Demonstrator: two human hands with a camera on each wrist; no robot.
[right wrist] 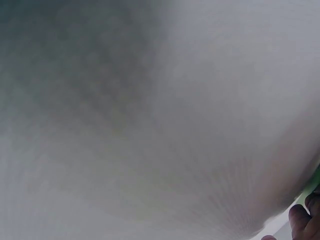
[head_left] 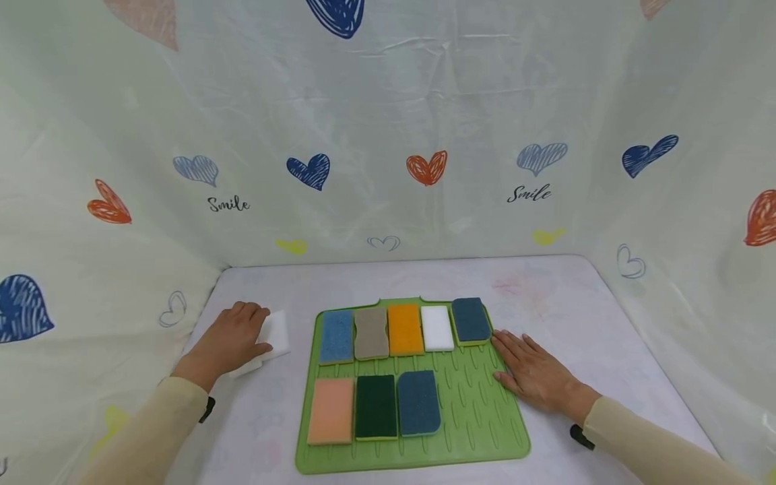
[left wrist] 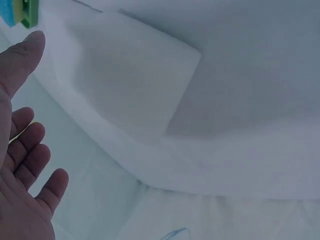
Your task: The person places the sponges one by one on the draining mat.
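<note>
My left hand (head_left: 236, 335) hovers over flat white pieces (head_left: 275, 333) left of the green mat (head_left: 479, 431). In the left wrist view its fingers (left wrist: 34, 162) are spread and loosely bent, apart from a white sheet-like piece (left wrist: 140, 75). My right hand (head_left: 533, 370) lies flat on the mat's right edge, fingertips near a dark blue sponge (head_left: 471, 320). Also in the mat's back row are a blue sponge (head_left: 336, 337), a grey one (head_left: 371, 332), an orange one (head_left: 405, 329) and a white one (head_left: 437, 328). The right wrist view is mostly blurred.
The mat's front row has a peach sponge (head_left: 331, 409), a dark green sponge (head_left: 376, 407) and a slate-blue sponge (head_left: 419, 403). A pale cloth covers the table (head_left: 545, 289). A white curtain (head_left: 376, 101) printed with hearts surrounds the back and sides.
</note>
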